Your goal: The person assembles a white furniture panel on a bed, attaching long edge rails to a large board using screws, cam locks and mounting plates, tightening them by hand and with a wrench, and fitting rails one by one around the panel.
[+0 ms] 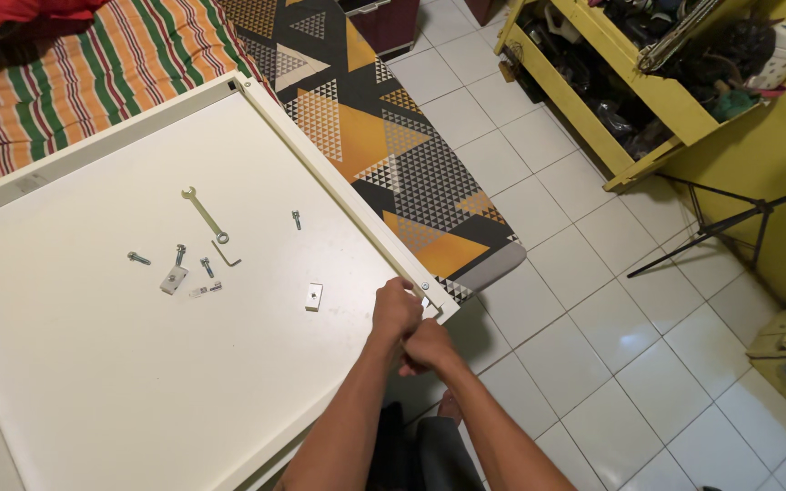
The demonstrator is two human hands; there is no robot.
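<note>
A large cream-white panel [138,364] with raised rims lies flat in front of me. My left hand [395,309] grips the rim at the panel's near right corner [434,300], where a bolt head shows. My right hand [429,348] is closed just below and under that corner; what it holds is hidden. On the panel lie a flat spanner [204,215], a hex key [225,254], several bolts [138,258] and two small white brackets [313,295].
A striped mat [65,73] and a triangle-patterned mat [384,145] lie past the panel. A yellow shelf [611,82] full of items stands at the right, beside black stand legs [711,227] on the white tiled floor.
</note>
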